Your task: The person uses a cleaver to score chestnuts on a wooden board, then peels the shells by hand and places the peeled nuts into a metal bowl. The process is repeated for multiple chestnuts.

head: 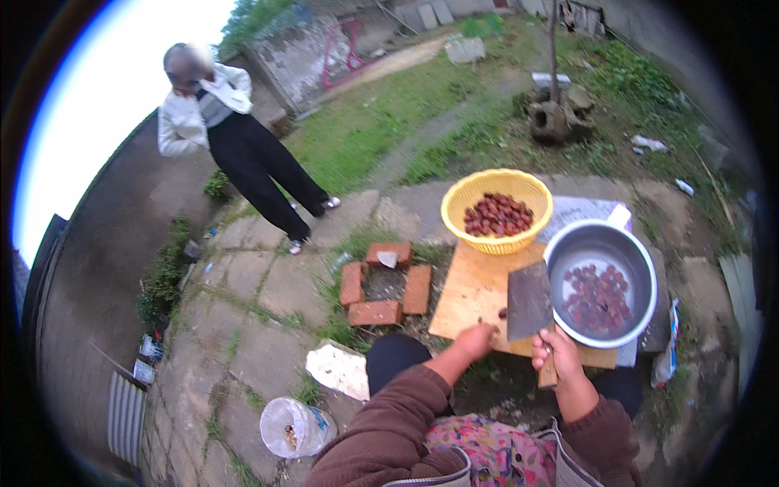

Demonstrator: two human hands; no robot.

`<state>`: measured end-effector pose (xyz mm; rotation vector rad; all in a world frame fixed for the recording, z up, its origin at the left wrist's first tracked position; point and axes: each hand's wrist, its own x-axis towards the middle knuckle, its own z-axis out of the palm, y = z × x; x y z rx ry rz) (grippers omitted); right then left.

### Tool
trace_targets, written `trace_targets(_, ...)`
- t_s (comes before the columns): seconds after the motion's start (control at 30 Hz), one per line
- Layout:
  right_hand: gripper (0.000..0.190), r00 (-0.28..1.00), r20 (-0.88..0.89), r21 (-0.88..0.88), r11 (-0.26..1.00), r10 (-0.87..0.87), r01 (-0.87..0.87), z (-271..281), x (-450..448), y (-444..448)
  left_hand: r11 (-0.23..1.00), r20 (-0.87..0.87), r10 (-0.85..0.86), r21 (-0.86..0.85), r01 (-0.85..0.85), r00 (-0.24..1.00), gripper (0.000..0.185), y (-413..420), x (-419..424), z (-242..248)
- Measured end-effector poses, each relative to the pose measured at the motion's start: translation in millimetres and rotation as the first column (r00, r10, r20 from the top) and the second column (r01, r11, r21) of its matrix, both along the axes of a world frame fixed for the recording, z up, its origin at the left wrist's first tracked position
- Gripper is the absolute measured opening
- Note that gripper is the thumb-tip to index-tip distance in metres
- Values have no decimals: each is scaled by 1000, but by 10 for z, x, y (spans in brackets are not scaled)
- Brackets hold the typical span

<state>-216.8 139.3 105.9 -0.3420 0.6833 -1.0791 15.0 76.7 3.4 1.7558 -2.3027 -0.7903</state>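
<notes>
My right hand grips the wooden handle of a cleaver, whose broad blade stands over the right part of a wooden cutting board. At the board's near edge is my left hand, fingers bent; whether they pinch something small is too blurred to tell. One dark red jujube lies between that hand and the blade. A yellow plastic basket at the board's far end holds many jujubes. Right of the cleaver, a metal pot contains more jujubes on its bottom.
Several red bricks form a square on the paving left of the board. A white lined bucket with scraps inside and a pale stone block are by my left leg. A person stands farther off on the left.
</notes>
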Motion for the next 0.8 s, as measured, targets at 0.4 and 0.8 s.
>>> trace_targets(0.4, 29, 968, -219, -114, 988, -124, 100, 263, -210, 110, 996, -4, 47, -82, -47, 999, 46, -447, -59, 141)
trace_targets(0.8, 34, 957, -283, -39, 997, -71, 62, 254, -200, 114, 995, 83, 13, 98, -21, 996, 39, -686, -197, -113)
